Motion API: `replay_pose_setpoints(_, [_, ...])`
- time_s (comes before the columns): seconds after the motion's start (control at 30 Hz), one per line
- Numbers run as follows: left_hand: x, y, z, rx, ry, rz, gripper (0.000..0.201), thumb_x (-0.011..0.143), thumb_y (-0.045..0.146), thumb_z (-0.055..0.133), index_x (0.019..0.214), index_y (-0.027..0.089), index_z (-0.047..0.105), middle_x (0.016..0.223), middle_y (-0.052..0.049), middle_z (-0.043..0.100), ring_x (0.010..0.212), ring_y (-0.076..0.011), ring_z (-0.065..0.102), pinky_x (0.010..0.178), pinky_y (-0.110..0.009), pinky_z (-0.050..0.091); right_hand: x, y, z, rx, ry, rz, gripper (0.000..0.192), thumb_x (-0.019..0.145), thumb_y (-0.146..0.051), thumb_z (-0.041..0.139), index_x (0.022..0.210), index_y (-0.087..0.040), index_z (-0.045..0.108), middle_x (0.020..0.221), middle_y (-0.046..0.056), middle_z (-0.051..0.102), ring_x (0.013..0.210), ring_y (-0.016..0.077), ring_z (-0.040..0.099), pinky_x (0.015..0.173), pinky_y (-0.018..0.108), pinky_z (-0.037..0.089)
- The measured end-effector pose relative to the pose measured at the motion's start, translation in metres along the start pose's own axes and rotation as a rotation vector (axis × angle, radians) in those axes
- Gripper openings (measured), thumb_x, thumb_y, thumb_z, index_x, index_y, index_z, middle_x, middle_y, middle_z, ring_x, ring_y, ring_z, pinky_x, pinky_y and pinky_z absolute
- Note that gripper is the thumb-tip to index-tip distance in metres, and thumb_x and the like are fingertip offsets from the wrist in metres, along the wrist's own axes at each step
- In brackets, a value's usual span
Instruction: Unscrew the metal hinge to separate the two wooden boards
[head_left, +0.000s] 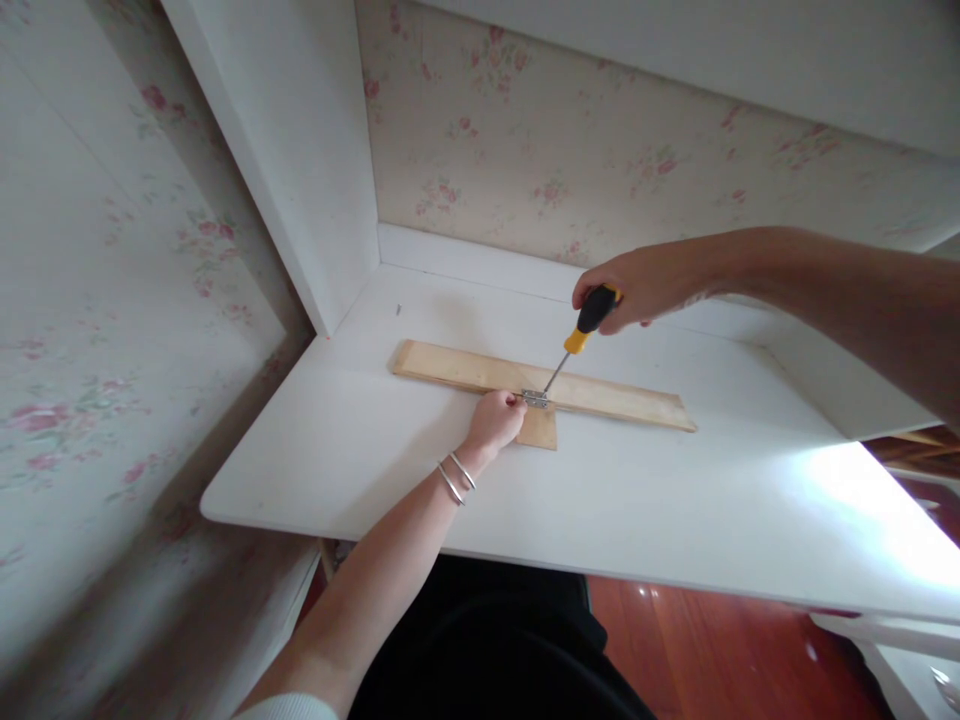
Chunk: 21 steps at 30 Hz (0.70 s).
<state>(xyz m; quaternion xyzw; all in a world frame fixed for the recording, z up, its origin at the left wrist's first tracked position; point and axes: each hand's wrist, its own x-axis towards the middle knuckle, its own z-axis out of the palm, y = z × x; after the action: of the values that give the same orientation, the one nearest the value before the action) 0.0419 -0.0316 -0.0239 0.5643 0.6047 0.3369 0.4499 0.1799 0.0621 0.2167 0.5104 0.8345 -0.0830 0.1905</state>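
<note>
My right hand point(626, 290) is wrapped round the black and yellow handle of a screwdriver point(577, 338), which slants down to the left. Its tip meets a small metal hinge point(534, 398) lying over the near edge of a long pale wooden board point(615, 393). Under the hinge, on the near side, a short wooden piece point(538, 432) sticks out toward me. My left hand point(497, 420), with its fingers closed in a pinch, holds the hinge at its left end. Whether a screw sits under the tip is too small to tell.
Everything lies on a white desk point(300, 440) with a rounded left front corner. A small screw point(398, 309) rests at the back left. A white upright panel point(300, 150) stands at the left, a low back rail point(480, 257) runs behind, and an overhead white panel point(712, 50) hangs above.
</note>
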Motion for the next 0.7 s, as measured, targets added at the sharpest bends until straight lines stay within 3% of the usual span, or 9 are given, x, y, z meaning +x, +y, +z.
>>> replay_pose_setpoints(0.1, [0.001, -0.0007, 0.0004, -0.012, -0.004, -0.007, 0.026, 0.078, 0.034, 0.049, 0.065, 0.016, 0.061, 0.053, -0.002, 0.059, 0.047, -0.0118, 0.054, 0.045, -0.021, 0.031, 0.0017, 0.0022, -0.0006, -0.002, -0.096, 0.063, 0.039, 0.074, -0.058, 0.055, 0.093, -0.026, 0.065, 0.063, 0.003, 0.064, 0.057, 0.0206, 0.06, 0.05, 0.031, 0.043])
replay_pose_setpoints(0.27, [0.0022, -0.0024, 0.0014, -0.025, -0.011, -0.015, 0.027, 0.079, 0.036, 0.049, 0.065, 0.016, 0.061, 0.052, -0.002, 0.058, 0.047, -0.0114, 0.053, 0.045, -0.02, 0.032, 0.0052, 0.0093, -0.0008, -0.005, -0.061, -0.057, 0.039, 0.067, -0.052, 0.065, 0.1, -0.032, 0.062, 0.076, 0.0, 0.067, 0.066, 0.0223, 0.062, 0.055, 0.032, 0.045])
replay_pose_setpoints(0.43, [0.0013, -0.0022, 0.0013, -0.032, -0.011, -0.007, 0.027, 0.079, 0.035, 0.049, 0.065, 0.016, 0.061, 0.052, -0.001, 0.057, 0.047, -0.0113, 0.053, 0.045, -0.021, 0.033, 0.0038, 0.0092, -0.0015, -0.007, -0.095, 0.053, 0.037, 0.073, -0.057, 0.055, 0.097, -0.03, 0.063, 0.07, 0.002, 0.066, 0.065, 0.0233, 0.062, 0.056, 0.034, 0.044])
replay_pose_setpoints(0.5, [0.0008, -0.0012, 0.0006, -0.025, -0.012, -0.013, 0.026, 0.079, 0.035, 0.049, 0.065, 0.016, 0.061, 0.053, -0.001, 0.058, 0.048, -0.0117, 0.054, 0.046, -0.021, 0.034, 0.0028, 0.0086, -0.0018, -0.022, -0.084, 0.004, 0.033, 0.072, -0.053, 0.058, 0.096, -0.03, 0.063, 0.075, 0.001, 0.067, 0.07, 0.0232, 0.062, 0.058, 0.034, 0.045])
replay_pose_setpoints(0.6, [0.0003, 0.0, -0.0007, -0.012, -0.012, -0.019, 0.026, 0.08, 0.034, 0.05, 0.067, 0.016, 0.062, 0.054, -0.002, 0.06, 0.05, -0.0122, 0.055, 0.048, -0.021, 0.035, 0.0021, 0.0092, -0.0023, -0.012, -0.055, -0.057, 0.043, 0.066, -0.05, 0.066, 0.104, -0.033, 0.06, 0.084, 0.0, 0.067, 0.075, 0.0239, 0.062, 0.06, 0.033, 0.046])
replay_pose_setpoints(0.7, [0.0, 0.0007, -0.0015, -0.013, -0.022, -0.015, 0.027, 0.08, 0.035, 0.05, 0.067, 0.015, 0.062, 0.054, -0.002, 0.059, 0.049, -0.0121, 0.055, 0.048, -0.021, 0.034, 0.0027, 0.0098, -0.0026, 0.015, -0.069, 0.041, 0.044, 0.068, -0.057, 0.061, 0.105, -0.033, 0.06, 0.074, 0.002, 0.066, 0.069, 0.0247, 0.062, 0.057, 0.035, 0.046])
